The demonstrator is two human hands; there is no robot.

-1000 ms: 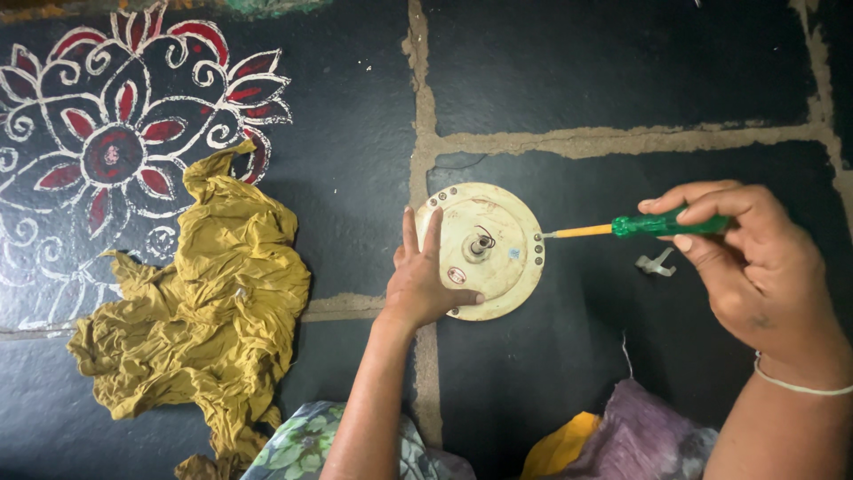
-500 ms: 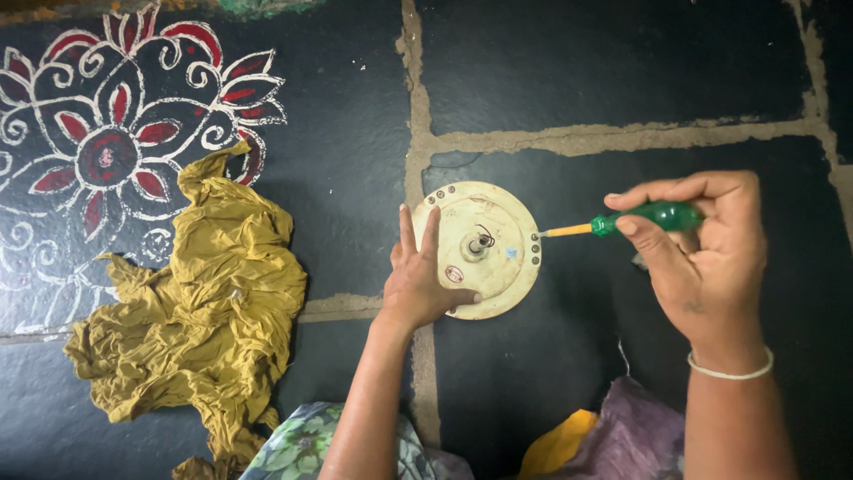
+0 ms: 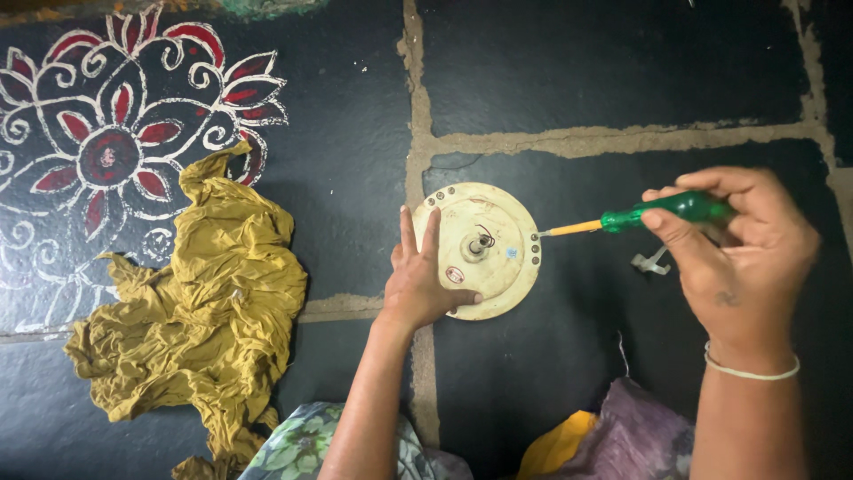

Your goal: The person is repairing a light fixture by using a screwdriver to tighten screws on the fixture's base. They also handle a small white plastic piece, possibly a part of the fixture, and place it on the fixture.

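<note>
Left of our hands a mustard cloth (image 3: pixel 191 302) lies crumpled on the floor; our left hand (image 3: pixel 419 283), fingers spread, presses the round cream motor cover (image 3: pixel 484 249); our right hand (image 3: pixel 733 253) pinches a green-handled screwdriver (image 3: pixel 635 216), tip at the cover's right rim.

Matt cream metal disc (image 3: pixel 487 250), crumpled mustard cloth (image 3: pixel 213 293).

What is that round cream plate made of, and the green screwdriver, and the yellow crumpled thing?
The round cream plate looks like painted metal: hard, flat, scuffed, with rim screws. The green screwdriver seems to have a glossy see-through plastic handle and a yellowish shaft, metal likely at its tip. The mustard cloth is soft fabric, judging by its crumpled folds.
</note>
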